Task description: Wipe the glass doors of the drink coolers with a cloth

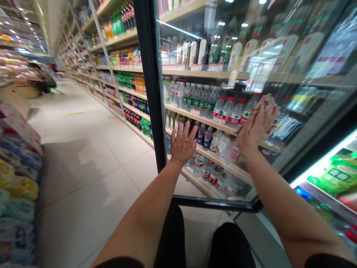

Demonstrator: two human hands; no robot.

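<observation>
A glass door [212, 56] in a black frame [149, 82] stands open in front of me. My left hand [182, 143] lies flat on the glass near the frame's edge, fingers spread and nothing in it. My right hand [255, 128] presses a crumpled cloth [262, 104] against the glass further right, fingers folded over it. Behind the glass I see shelves of bottled water and drinks [223, 108].
Long drink shelves [125, 85] run down the aisle's right side. A lit chiller with green packets [334, 175] is at the right. Packaged goods [16, 178] line the left edge. A person [41, 80] crouches far down the tiled aisle.
</observation>
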